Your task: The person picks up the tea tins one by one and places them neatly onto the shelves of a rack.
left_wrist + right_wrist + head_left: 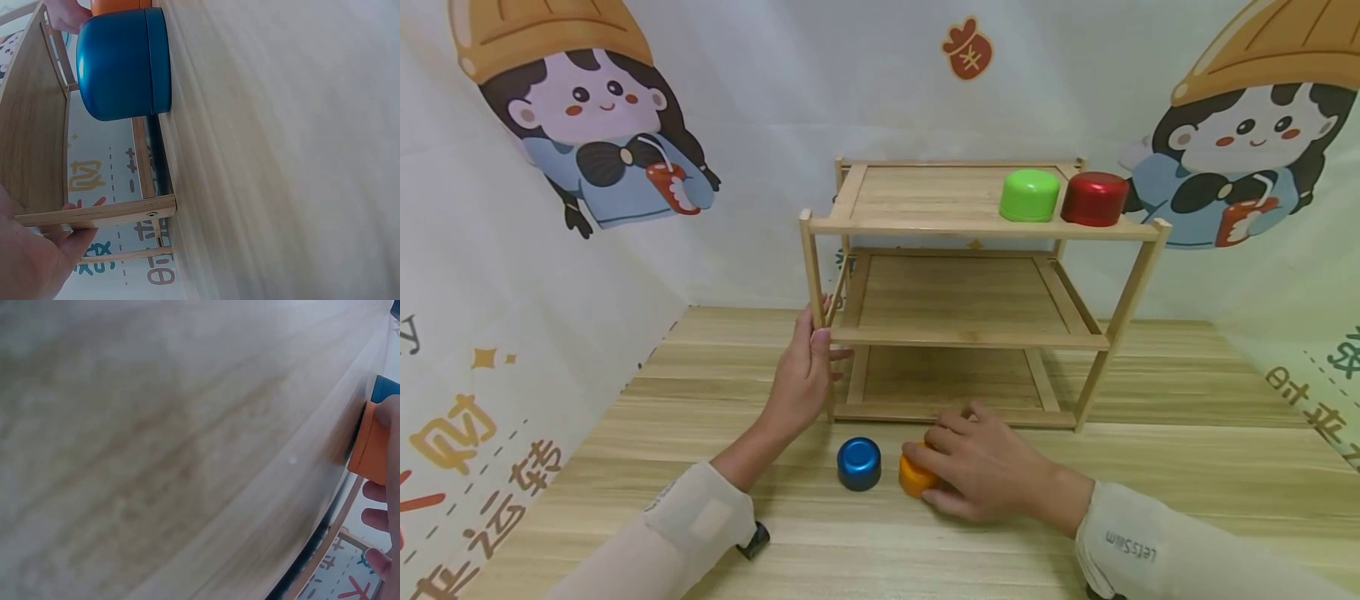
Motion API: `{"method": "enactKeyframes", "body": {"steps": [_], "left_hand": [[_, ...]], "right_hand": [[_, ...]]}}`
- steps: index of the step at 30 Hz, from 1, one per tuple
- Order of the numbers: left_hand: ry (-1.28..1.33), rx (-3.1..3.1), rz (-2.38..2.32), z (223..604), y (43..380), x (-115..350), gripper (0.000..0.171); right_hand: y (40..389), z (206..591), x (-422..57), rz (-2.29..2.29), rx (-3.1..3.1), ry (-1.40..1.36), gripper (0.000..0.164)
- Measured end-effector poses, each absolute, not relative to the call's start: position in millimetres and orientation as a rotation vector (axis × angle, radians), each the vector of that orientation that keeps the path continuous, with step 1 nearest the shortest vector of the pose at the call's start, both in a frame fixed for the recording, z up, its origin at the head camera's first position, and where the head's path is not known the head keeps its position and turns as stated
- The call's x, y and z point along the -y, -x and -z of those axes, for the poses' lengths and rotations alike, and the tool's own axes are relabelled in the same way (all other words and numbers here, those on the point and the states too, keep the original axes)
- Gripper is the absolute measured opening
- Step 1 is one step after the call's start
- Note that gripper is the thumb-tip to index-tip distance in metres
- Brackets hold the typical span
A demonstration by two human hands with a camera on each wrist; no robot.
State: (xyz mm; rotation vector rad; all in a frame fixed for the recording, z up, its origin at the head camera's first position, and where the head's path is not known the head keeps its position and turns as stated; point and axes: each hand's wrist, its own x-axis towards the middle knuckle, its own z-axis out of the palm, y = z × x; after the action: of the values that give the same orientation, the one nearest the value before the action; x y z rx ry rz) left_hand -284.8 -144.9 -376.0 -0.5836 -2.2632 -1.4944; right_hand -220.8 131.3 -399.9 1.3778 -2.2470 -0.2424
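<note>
A three-tier wooden rack (970, 340) stands on the table, and my left hand (805, 367) grips its front left post. In the left wrist view, the thumb and fingers of the left hand (37, 250) wrap that post. My right hand (988, 462) pinches an orange rounded canister (916, 477) on the table before the rack. The right wrist view shows the orange canister (373, 447) against the fingers (375, 519). To its left sits a blue metallic canister (859, 463), apart from both hands. On the top tier are a green canister (1030, 196) and a red canister (1095, 199), side by side at the right.
The wood-grain tabletop (700, 383) stretches around the rack. Behind and at both sides hangs a white printed cloth (760, 83) with cartoon figures. A small black strap piece (754, 542) shows at the left sleeve.
</note>
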Motion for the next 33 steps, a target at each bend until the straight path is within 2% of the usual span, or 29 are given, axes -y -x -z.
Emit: {"method": "enactKeyframes", "body": {"steps": [33], "left_hand": [[0.593,2.251,1.503,377.2,287.2,145.1,0.048]], "right_hand": [[220.8,394.7,-136.9,0.281,2.310,-1.362,0.048]]}}
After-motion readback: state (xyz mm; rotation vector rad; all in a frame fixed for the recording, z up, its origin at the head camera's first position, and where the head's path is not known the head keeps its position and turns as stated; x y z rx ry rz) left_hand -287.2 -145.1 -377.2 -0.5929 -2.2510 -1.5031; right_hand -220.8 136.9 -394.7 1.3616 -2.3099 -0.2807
